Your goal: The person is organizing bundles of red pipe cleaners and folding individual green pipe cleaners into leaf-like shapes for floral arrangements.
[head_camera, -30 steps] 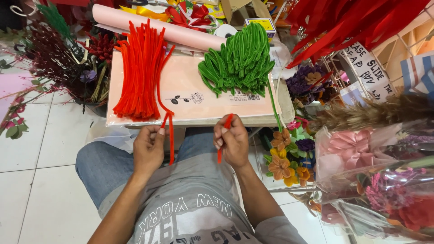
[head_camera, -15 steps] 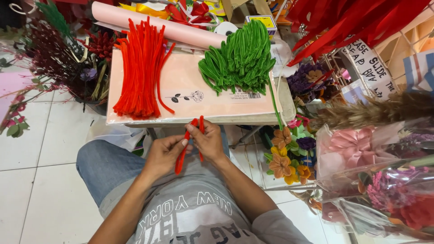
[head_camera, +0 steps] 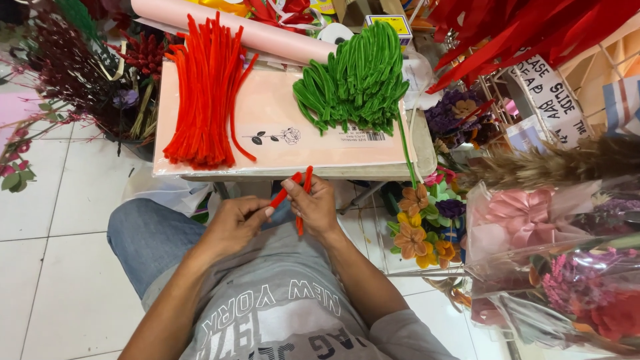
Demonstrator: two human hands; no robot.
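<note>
Head view: person seated at a low table, hands over the lap.
Red bundle: red pipe cleaners lie on a pink sheet, left part of the table.
Left hand: fingers pinched on the lower end of a bent red pipe cleaner.
Right hand: fingers clamped on the same stem near its fold, just below the table edge.
Green bundle: green pipe cleaners heaped on the sheet's right part.
Far right: wrapped bouquets.
</note>
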